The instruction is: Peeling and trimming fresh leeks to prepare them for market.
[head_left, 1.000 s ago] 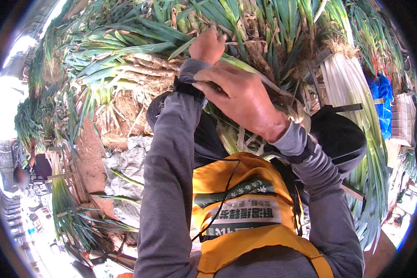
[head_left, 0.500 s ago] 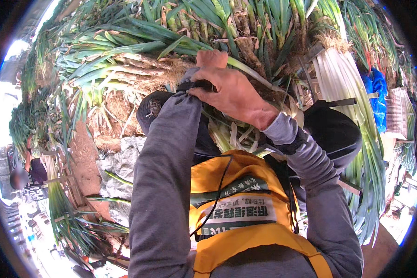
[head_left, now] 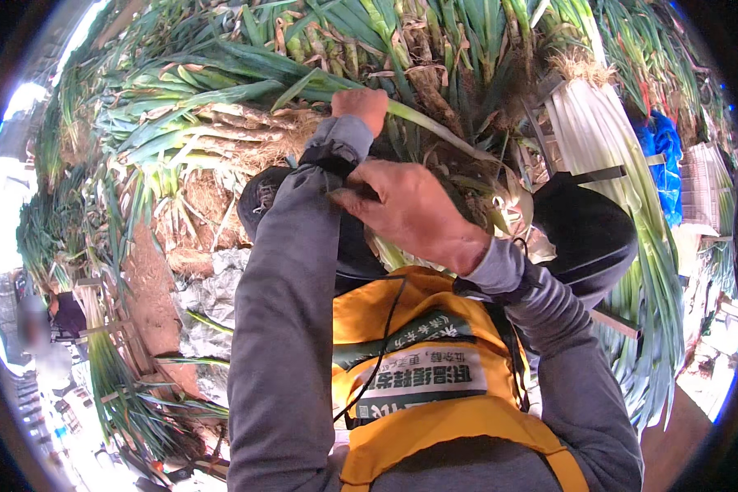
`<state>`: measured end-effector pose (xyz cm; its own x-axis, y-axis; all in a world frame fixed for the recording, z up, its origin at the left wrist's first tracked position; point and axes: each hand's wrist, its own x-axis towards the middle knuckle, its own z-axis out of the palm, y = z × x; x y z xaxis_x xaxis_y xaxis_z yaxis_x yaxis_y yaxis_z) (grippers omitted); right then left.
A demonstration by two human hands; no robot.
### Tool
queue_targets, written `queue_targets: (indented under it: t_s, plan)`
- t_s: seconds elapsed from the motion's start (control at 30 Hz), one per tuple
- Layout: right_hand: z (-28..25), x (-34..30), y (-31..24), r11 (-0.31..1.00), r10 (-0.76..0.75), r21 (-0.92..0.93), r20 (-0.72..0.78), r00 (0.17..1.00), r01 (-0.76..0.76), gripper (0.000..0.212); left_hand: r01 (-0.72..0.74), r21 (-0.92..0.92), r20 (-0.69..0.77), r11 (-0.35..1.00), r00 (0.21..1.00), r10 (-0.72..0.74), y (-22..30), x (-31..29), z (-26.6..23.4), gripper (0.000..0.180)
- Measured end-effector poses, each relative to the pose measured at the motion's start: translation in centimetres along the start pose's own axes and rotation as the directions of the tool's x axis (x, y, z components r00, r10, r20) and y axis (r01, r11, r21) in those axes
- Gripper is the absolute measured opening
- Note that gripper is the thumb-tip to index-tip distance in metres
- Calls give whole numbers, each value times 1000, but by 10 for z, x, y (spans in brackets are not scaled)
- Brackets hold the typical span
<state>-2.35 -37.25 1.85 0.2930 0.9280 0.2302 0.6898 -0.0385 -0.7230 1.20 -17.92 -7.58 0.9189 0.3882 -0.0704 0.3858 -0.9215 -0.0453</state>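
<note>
My left hand [head_left: 361, 108] is curled into a fist beyond its black-banded grey cuff. Its fingertips are hidden, so I cannot make out what they hold. Against the fist lies a leek [head_left: 435, 127], its pale stem slanting to the right. My right hand [head_left: 418, 209] reaches across to the left forearm. Its thumb and fingers pinch the grey sleeve [head_left: 324, 197] just below the black band [head_left: 328, 160]. Loose pale leek leaves [head_left: 512, 205] lie beyond the right wrist.
Piled leeks [head_left: 172, 90] with dry roots fill the far side. At right, a bundle of cleaned leeks [head_left: 599, 131] rests in a metal rack [head_left: 594, 175], near blue plastic [head_left: 664, 164]. Another bundle [head_left: 111, 361] stands at left, near a person [head_left: 66, 316]. My knees flank an orange apron [head_left: 435, 410].
My right hand has slid down the left arm, from the wrist band to the sleeve below it. The left cuff and band now show more fully. My left fist has shifted slightly left.
</note>
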Motion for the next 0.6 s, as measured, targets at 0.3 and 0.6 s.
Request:
queue_targets:
  t_s: [0.3,0.6]
  plan:
    - [33,-9,-2,811,239,571,-128,963,-125,20,48,37,7,998,999,-49,-7,3,-8,18]
    - [29,-16,-20,774,53,633,-91,994,17,9,0,20,-129,1000,992,3,-17,2,-5,11]
